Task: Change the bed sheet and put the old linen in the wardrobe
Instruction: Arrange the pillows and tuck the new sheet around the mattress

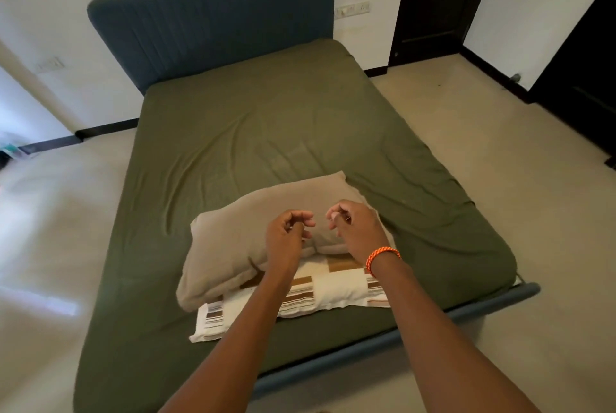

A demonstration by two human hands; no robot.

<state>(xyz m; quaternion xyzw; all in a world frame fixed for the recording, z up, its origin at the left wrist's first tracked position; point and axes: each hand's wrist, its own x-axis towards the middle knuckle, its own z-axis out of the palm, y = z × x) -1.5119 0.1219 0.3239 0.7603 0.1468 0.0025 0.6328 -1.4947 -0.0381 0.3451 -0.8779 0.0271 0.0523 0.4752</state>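
Hovering over the beige pillow (253,232) (atop a striped one (333,289)), left hand (288,234) and right hand (355,227), fingers loosely curled, empty, on the green sheet (266,132).

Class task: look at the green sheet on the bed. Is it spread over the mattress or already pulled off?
Spread. The green sheet covers the whole mattress up to the headboard, wrinkled, with two pillows lying on it.
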